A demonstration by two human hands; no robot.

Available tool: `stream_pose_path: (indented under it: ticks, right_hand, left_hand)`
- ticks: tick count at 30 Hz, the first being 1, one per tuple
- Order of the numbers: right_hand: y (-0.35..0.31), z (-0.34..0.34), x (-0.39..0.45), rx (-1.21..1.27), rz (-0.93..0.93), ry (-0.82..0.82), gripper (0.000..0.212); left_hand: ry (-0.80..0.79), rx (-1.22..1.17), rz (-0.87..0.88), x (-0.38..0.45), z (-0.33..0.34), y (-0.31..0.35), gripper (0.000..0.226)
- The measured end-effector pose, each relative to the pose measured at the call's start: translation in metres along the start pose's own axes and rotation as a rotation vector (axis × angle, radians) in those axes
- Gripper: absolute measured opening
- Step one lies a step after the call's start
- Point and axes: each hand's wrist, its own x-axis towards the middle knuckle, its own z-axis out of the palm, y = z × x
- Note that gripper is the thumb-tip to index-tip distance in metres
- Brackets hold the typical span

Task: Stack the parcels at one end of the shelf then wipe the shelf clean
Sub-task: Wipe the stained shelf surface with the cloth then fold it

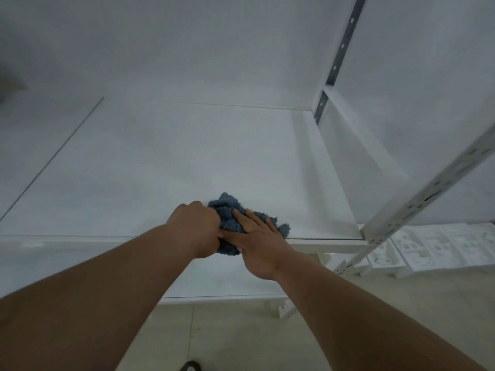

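Shelf (166, 167) white, parcels not in view. Blue cloth (227, 210) bunched at front edge nr right upright. Left hand (198, 226) grips cloth to drive it; right hand (257, 236) flat on top, fingers straight, adding pressure. Wiping stage, prob.

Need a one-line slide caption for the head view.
Left hand grips crumpled blue knitted cloth on white metal shelf; right hand presses it flat.
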Motion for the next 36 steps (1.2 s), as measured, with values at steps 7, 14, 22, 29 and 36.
stream_pose_path:
  ticks: [7, 14, 22, 29, 36]
  right_hand:
    - [-0.013, -0.002, -0.004, 0.045, 0.067, -0.002, 0.070]
    - [-0.053, 0.000, 0.025, 0.123, 0.151, 0.023, 0.056]
    - [-0.129, 0.013, 0.079, 0.033, 0.076, 0.033, 0.049]
    - [-0.177, 0.024, 0.112, 0.008, 0.033, 0.068, 0.051]
    - [-0.168, 0.024, 0.119, 0.006, 0.083, 0.137, 0.053]
  left_hand:
    - [0.011, 0.004, 0.035, -0.005, 0.003, -0.009, 0.022]
    - [-0.015, 0.080, 0.093, -0.013, -0.002, -0.055, 0.015]
    - [-0.095, 0.067, 0.018, -0.036, 0.008, -0.144, 0.021]
    - [-0.123, 0.078, -0.020, -0.052, 0.012, -0.202, 0.026]
    - [-0.186, 0.122, 0.058, -0.030, 0.004, -0.192, 0.031]
